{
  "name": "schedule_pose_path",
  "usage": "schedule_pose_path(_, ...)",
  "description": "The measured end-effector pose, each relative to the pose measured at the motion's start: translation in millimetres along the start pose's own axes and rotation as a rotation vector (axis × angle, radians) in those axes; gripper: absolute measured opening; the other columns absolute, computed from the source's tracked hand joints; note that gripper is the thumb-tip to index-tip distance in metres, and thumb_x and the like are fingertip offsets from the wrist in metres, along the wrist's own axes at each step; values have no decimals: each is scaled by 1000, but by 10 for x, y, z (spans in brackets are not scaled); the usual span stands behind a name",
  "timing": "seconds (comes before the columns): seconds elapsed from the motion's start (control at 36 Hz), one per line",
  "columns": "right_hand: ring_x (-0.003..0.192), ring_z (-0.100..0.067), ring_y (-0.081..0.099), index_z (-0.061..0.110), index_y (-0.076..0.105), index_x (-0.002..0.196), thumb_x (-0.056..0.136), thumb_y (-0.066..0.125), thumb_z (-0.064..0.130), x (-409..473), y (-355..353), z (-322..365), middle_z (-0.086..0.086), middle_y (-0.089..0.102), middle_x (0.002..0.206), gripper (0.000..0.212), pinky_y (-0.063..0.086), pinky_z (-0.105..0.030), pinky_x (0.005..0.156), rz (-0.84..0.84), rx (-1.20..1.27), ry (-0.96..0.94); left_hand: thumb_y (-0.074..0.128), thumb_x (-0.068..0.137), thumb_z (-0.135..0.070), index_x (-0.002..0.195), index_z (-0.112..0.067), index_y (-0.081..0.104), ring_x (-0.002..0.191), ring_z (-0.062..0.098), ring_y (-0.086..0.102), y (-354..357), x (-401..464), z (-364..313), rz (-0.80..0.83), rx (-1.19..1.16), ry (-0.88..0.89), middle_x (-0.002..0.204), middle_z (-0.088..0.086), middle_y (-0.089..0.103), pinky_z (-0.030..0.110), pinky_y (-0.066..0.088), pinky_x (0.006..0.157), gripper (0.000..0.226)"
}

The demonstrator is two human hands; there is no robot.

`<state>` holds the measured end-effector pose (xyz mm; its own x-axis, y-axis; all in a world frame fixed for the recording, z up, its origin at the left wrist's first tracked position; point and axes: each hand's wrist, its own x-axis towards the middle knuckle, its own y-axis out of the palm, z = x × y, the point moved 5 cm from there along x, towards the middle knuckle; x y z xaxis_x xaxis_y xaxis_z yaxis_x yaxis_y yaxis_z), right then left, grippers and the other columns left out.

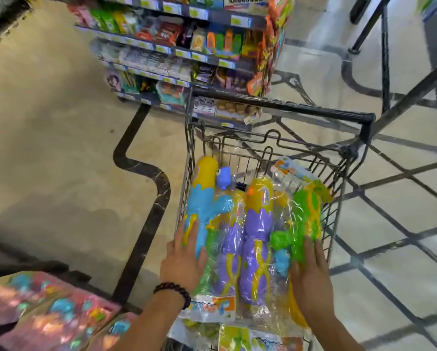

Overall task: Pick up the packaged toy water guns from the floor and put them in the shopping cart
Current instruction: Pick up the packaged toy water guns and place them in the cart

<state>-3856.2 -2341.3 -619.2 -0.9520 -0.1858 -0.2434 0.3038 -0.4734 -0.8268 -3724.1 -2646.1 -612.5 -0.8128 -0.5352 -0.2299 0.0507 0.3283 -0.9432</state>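
Shelving unit across the top centre, stocked with colourful packaged toys and yellow price tags. Pink toy boxes at lower left, blurred. Beige tiled floor with a curving black inlay stripe. Black metal frame at upper right.

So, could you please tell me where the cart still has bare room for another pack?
Bare wire shows only at the far end of the cart, between the handle and the water gun packs. Everything nearer is crowded: packs span wall to wall, with the left hand and right hand flat on them.
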Motion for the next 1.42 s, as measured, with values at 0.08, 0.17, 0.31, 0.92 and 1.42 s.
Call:
schedule_pose_path(0.08, 153, -29, 21, 24, 20, 162, 102, 51, 25, -12, 60, -5, -6, 19, 169, 67, 46, -57, 107, -16, -31, -25, 48, 94, -51, 162, -34, 13, 116, 32, 58, -13, -8, -17, -17, 57, -29, 168, 3, 15, 43, 58, 79, 78)
schedule_pose_path(0.17, 152, -31, 23, 20, 25, 161, 103, 50, 23, -14, 53, 19, -10, 24, 167, 63, 46, -56, 107, -25, -40, -19, 46, 96, -51, 162, -33, 8, 120, 34, 53, -26, 3, -49, -6, 113, -45, 169, 3, 14, 45, 53, 90, 78)
schedule_pose_path(0.31, 154, -25, 20, 15, 33, 157, 100, 55, 20, -12, -77, 146, -13, 31, 163, 61, 38, -51, 117, -32, -28, -6, 38, 100, -50, 161, -35, -3, 129, 34, 45, -157, 1, -63, 62, 122, -72, 170, 1, 4, 47, 42, 103, 76)
schedule_pose_path(0.92, 113, -26, 61, 26, 56, 137, 93, 64, 30, -1040, -1647, 1232, 2, 62, 130, 45, 57, -36, 72, -135, -203, -350, 37, 103, -46, 157, -35, 22, 139, 25, 39, -1730, -682, -1573, 44, 238, 629, 160, -3, 31, 45, 37, 110, 57)
schedule_pose_path(1.42, 114, -20, 59, 30, 53, 140, 103, 45, 38, -3595, -3454, -984, 4, 62, 131, 39, 53, -34, 87, -375, -237, 216, 35, 95, -48, 139, -29, 49, 102, 23, 61, -1696, -3179, -4198, -24, 234, 1387, 128, -6, 59, 41, 55, 77, 50)
